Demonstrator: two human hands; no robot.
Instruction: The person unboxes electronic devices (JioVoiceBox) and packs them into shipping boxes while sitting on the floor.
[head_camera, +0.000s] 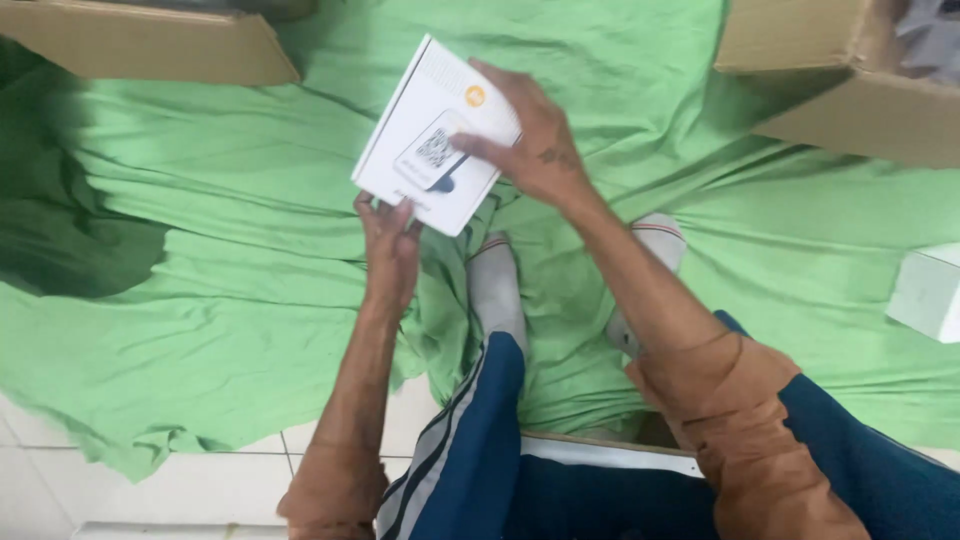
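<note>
A flat white box (420, 130) with a printed square code and a small orange dot is held up over a green cloth (200, 280). My left hand (388, 240) grips its near lower edge with the fingers curled under. My right hand (530, 140) lies over the box's right side, thumb pressed on the top face beside a dark shape. The box is tilted, its far corner pointing away from me. Below it my legs in dark blue trousers and grey socks (497, 290) rest on the cloth.
One brown cardboard box (150, 45) sits at the top left and an open one (840, 70) at the top right. A small white box (930, 292) lies at the right edge. White floor tiles (150, 490) show at the bottom left.
</note>
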